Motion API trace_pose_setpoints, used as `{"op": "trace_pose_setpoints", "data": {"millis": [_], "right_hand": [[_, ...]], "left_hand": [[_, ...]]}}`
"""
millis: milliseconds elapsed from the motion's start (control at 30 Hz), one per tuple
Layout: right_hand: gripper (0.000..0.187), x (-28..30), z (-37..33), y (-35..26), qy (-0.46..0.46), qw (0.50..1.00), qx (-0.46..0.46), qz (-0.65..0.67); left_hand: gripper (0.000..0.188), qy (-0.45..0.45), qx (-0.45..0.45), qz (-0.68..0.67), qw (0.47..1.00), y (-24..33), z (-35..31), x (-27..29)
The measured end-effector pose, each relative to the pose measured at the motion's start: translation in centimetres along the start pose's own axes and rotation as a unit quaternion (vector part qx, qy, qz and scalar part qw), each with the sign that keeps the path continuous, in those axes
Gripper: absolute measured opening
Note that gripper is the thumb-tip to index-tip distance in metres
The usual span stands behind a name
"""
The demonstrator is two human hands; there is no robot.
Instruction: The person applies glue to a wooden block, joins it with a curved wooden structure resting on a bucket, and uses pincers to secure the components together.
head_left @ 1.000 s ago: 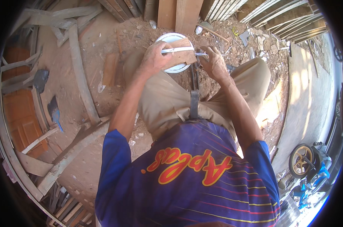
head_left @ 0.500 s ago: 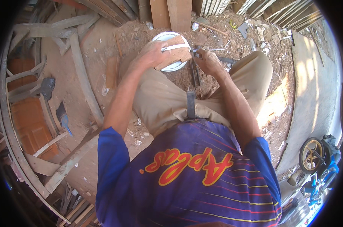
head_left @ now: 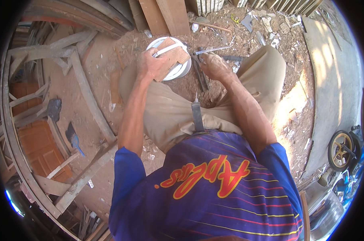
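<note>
My left hand [head_left: 151, 65] is closed on a reddish-brown wooden block [head_left: 172, 62], fingers on its left side. A flat white strip [head_left: 170, 49] lies across the block's top, one end close to my left fingers. The block rests over a round white bucket [head_left: 178, 74], hiding much of its top. Just right of the block, my right hand [head_left: 215, 66] is closed with its fingertips pinched round a slim tool with a bluish tip [head_left: 197, 52]. The tip is apart from the wood. A thin metal rod [head_left: 221, 48] with a bent end shows beyond that hand.
A dark handle [head_left: 232, 58] and dark bars [head_left: 200, 74] lie on the dirt floor. Boards [head_left: 168, 18] stand ahead. Wooden frames [head_left: 89, 92] stand left, and a grey sheet [head_left: 326, 76] lies right. A motorbike wheel [head_left: 339, 151] is at the lower right.
My right hand and the slim tool's tip have drawn slightly away from the wood. The left hand and block have tilted a little. The whole view has shifted somewhat.
</note>
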State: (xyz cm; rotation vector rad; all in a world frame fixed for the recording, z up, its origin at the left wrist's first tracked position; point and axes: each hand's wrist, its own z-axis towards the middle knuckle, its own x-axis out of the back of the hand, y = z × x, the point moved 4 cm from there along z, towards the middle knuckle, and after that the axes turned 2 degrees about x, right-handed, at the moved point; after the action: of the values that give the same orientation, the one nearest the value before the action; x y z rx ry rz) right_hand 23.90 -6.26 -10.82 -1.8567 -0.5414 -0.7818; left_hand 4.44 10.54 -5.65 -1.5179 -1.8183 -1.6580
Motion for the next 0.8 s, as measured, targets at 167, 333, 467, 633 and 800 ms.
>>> {"op": "trace_pose_setpoints", "data": {"millis": [167, 333, 467, 633, 800], "right_hand": [[0.025, 0.0, 0.0, -0.5, 0.0, 1.0, 0.008, -0.015], [0.031, -0.6, 0.5, -0.8, -0.014, 1.0, 0.006, -0.016], [0.044, -0.5, 0.4, -3.1, 0.086, 0.995, 0.04, 0.015], [0.051, -1.0, 1.1, -6.3, 0.194, 0.976, 0.079, 0.056], [0.06, -2.9, 4.0, -3.8, 0.091, 0.981, -0.025, 0.171]], "left_hand": [[0.033, 0.049, -0.046, -0.016, 0.998, 0.9, -0.5, 1.4], [0.04, 0.023, -0.016, -0.019, 0.999, -0.9, -0.8, 0.8], [0.048, -0.018, 0.013, -0.143, 0.989, -2.6, -0.8, -0.1], [0.049, -0.018, -0.04, -0.009, 0.999, -2.2, -1.1, 0.3], [0.045, -0.028, -0.048, -0.013, 0.998, -2.1, -1.7, 1.0]]}}
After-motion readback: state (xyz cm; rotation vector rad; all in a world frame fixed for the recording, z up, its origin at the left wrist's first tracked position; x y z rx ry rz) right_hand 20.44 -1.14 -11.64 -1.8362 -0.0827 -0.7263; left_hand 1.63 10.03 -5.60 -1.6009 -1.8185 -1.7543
